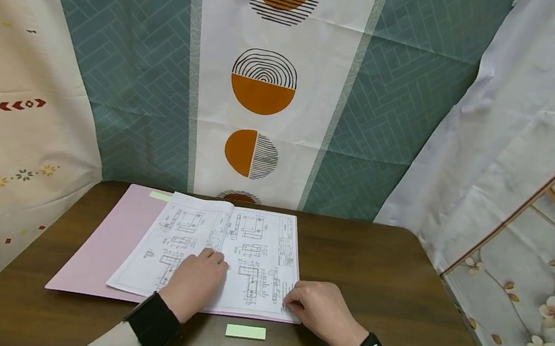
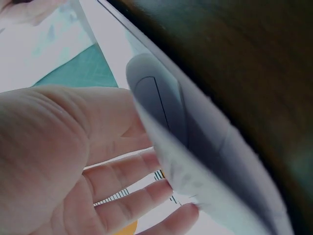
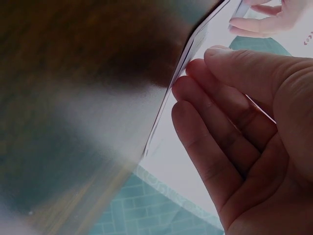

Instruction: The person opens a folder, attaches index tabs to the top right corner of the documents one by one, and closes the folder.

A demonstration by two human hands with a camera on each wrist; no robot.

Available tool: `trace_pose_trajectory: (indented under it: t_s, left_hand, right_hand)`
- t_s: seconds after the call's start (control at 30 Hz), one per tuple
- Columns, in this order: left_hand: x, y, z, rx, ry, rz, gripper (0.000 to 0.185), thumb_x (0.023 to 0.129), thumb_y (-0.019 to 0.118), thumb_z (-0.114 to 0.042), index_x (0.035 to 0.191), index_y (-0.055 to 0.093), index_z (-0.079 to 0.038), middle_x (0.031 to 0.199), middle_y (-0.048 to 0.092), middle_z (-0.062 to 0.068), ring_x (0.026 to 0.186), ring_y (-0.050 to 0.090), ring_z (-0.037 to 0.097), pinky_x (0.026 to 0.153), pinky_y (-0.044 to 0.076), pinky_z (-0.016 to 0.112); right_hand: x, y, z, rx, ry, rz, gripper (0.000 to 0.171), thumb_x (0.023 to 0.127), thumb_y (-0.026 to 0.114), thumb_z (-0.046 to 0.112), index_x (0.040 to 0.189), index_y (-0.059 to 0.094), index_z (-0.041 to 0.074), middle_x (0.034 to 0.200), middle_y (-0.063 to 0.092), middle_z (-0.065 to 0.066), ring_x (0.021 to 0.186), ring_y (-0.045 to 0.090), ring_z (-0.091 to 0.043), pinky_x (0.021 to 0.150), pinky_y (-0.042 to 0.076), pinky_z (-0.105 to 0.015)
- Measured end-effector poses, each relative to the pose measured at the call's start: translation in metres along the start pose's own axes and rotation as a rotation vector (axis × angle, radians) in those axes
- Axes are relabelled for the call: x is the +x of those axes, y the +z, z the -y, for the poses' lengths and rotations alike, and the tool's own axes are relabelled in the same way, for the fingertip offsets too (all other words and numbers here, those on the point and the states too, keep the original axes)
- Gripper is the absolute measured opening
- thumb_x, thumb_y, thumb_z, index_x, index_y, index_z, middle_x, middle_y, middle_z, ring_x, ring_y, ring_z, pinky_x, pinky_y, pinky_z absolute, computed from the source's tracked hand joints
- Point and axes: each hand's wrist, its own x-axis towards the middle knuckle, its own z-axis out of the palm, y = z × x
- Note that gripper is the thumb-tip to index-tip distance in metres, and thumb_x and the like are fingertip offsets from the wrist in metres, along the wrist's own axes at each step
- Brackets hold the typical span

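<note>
A packet of printed technical drawings lies open on a pink folder [image 1: 103, 244]. Its left page [image 1: 156, 247] bulges up toward the fold, while the right page [image 1: 266, 269] lies flatter. My left hand [image 1: 195, 283] rests on the left page close to the fold. In the left wrist view its fingers [image 2: 132, 205] extend against the curved paper [image 2: 190, 166], with a hollow under the sheet. My right hand [image 1: 320, 312] touches the lower right edge of the right page. The right wrist view shows its fingers [image 3: 205, 142] slightly bent, fingertips at the paper's edge.
A pale green sticky strip [image 1: 245, 332] lies on the brown table [image 1: 365, 263] in front of the papers. Another green strip [image 1: 160, 196] is at the folder's top edge. Patterned cloths [image 1: 151, 67] hang behind and at both sides.
</note>
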Motion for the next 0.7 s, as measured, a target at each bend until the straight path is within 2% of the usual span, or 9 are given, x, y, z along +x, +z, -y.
trace_pose_trajectory:
  t_s: [0.17,0.37,0.53,0.7]
  left_hand:
    - [0.003,0.002,-0.001,0.057,0.023,-0.041,0.020,0.091,0.091,-0.012,0.108,0.082,-0.005,0.108,0.076,0.012,0.101,0.065,0.031,0.084,0.058,0.048]
    - [0.004,0.002,-0.003,0.037,0.066,-0.126,0.022,0.092,0.090,-0.008,0.111,0.080,-0.005,0.113,0.076,0.012,0.106,0.066,0.033,0.088,0.056,0.050]
    - [0.004,-0.002,-0.010,-0.039,0.124,-0.183,0.019,0.092,0.089,-0.012,0.109,0.080,-0.009,0.103,0.076,0.006,0.095,0.068,0.027,0.079,0.057,0.044]
    - [-0.001,-0.010,-0.020,-0.161,0.193,-0.154,0.024,0.090,0.092,-0.020,0.109,0.080,-0.011,0.099,0.075,0.002,0.089,0.067,0.023,0.074,0.056,0.038]
  right_hand:
    - [-0.001,0.000,0.000,-0.006,0.001,-0.005,0.012,0.087,0.096,0.013,0.093,0.088,0.020,0.092,0.079,0.011,0.077,0.066,-0.001,0.070,0.058,-0.027]
    - [0.000,0.000,-0.001,0.000,0.003,-0.003,0.012,0.087,0.096,0.015,0.093,0.088,0.020,0.092,0.079,0.010,0.076,0.066,-0.002,0.071,0.058,-0.028]
    - [0.000,0.001,-0.001,-0.001,0.003,-0.003,0.012,0.087,0.096,0.014,0.093,0.088,0.020,0.093,0.079,0.010,0.077,0.066,-0.002,0.071,0.058,-0.028]
    - [-0.001,0.003,-0.002,-0.008,0.005,-0.001,0.012,0.087,0.096,0.014,0.094,0.088,0.021,0.093,0.079,0.012,0.078,0.066,-0.001,0.071,0.058,-0.027]
